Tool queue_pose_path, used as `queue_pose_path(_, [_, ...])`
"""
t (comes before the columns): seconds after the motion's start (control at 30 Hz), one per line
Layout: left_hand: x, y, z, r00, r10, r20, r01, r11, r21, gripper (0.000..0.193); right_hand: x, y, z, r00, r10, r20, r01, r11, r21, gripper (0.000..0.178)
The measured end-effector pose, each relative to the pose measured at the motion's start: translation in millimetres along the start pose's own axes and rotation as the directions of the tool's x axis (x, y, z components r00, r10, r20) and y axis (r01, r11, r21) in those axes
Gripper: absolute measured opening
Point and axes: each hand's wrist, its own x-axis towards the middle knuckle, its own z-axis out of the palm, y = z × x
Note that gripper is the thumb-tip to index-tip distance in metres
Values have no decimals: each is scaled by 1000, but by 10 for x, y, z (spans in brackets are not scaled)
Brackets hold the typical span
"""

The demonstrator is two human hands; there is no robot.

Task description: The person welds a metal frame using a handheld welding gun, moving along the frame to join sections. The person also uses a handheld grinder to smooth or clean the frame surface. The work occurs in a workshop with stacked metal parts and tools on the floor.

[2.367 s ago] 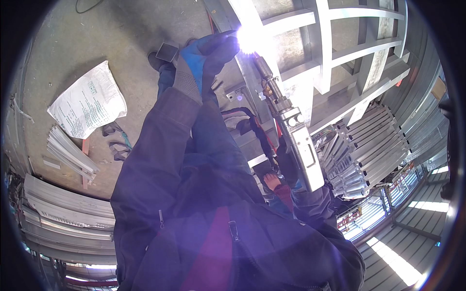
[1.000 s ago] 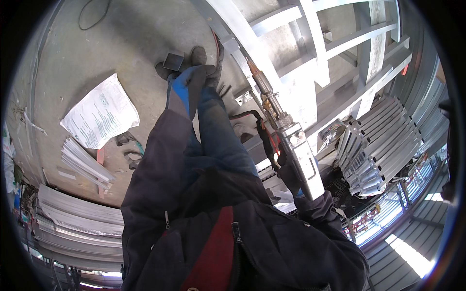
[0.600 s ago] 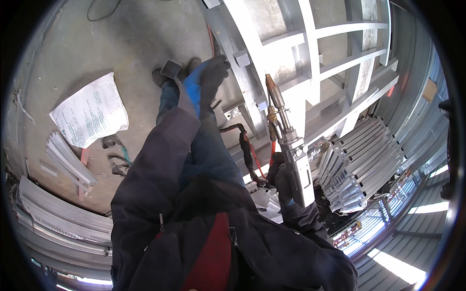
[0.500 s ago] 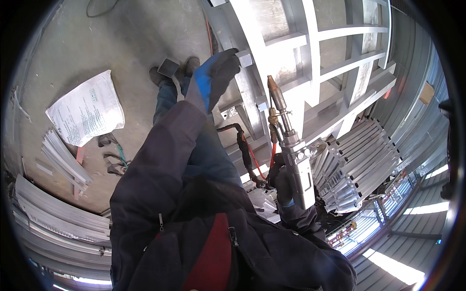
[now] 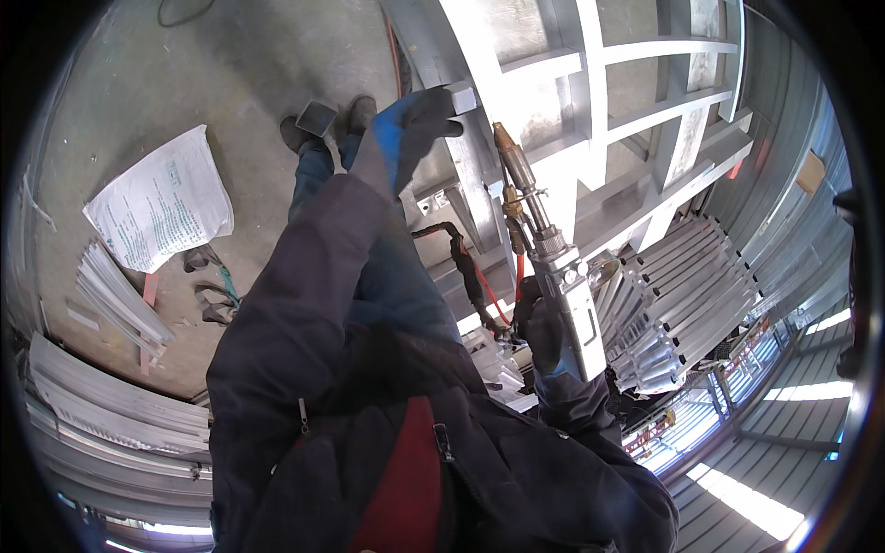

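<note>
Plainly, the gloved right hand (image 5: 544,334) grips one torch (image 5: 555,257), its tip toward one metal frame (image 5: 594,103). The gloved left hand (image 5: 413,135) reaches one small block (image 5: 464,97) at the frame's edge; whether it grips, I cannot tell. Left of two shoes (image 5: 362,112) lies one sack (image 5: 164,198).

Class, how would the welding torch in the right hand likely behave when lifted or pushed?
The welding torch should stay stiff, since its long body looks metallic. That build probably makes it heavyish for its size. The red hose beside it curves, so would probably flex.
</note>
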Motion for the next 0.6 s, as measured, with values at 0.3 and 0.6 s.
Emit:
queue_pose_path(0.3, [-639, -231, -337, 994, -41, 98, 51, 993, -102, 38, -486, 364, 113, 833, -424, 355, 122, -485, -866, 39])
queue_pose_path(0.6, [-995, -117, -777, 997, -65, -35, 73, 916, 395, 36, -351, 1109, 416, 869, -399, 292, -87, -704, -705, 24])
